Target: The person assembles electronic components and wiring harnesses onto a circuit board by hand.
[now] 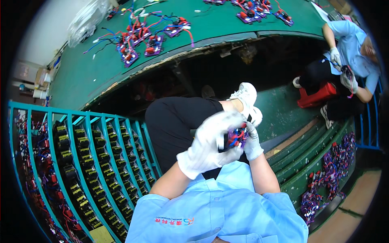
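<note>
In front of my lap is a small purple circuit board with red parts and blue and red wires on it. My right hand, in a white glove, grips the board from its right side. My left hand, gloved the same way, curls around it from the left, thumb at its lower edge and fingers over its upper part. Those upper fingers are slightly blurred and cover some of the board. A small white piece shows between the left thumb and fingers; I cannot make out what it is.
On the green table ahead lie wired purple boards. A teal rack at my left holds rows of black-and-yellow components. At right, more boards lie along a green bench. A co-worker sits by a red stool, handling a wired piece.
</note>
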Tool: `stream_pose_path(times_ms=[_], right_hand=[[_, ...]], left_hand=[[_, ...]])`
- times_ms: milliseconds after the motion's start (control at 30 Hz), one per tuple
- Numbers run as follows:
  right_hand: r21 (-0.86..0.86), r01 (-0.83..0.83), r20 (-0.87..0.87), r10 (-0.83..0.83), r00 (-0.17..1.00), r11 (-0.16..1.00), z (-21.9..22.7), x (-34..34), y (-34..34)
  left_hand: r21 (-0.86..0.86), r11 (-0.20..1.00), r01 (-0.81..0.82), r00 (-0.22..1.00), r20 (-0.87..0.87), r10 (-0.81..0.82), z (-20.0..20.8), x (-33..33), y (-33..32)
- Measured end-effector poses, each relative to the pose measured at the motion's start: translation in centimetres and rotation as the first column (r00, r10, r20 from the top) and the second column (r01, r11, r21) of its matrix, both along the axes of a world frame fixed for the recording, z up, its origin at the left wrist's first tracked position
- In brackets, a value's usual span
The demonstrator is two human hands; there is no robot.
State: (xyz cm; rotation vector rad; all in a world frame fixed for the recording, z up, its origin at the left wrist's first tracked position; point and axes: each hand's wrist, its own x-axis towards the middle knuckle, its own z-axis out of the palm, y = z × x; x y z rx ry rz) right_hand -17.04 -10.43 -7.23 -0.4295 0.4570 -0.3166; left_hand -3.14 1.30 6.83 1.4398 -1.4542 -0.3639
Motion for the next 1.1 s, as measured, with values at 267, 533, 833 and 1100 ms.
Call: stream_pose_path(times_ms=[267, 533, 833, 1100], right_hand=[[-0.023, 0.056, 0.284, -0.047, 0.958, 0.998, 5.5, -0.3, 0.5], [-0.299, 0.222, 0.152, -0.184, 0.971, 0.928, 5.5, -1.4, 1.4], [-0.635, 0.269, 0.185, -0.196, 0.963, 0.724, 7.8, 0.2, 2.8], [-0.841, 0.149, 0.085, -0.145, 0.986, 0.52, 9.7, -0.3, 0.8]], left_hand=[[0.191, 0.976, -0.103, 0.992, 0.096, 0.086, -2.3, -1.1, 1.0], [0.34, 0.934, 0.11, 0.947, -0.322, 0.006, -2.7, -2.7, 1.2], [0.274, 0.961, 0.047, 0.673, -0.719, 0.172, -4.4, -4.4, 2.3], [0.068, 0.971, 0.229, 0.051, -0.997, 0.058, -5.5, -3.2, 2.8]])
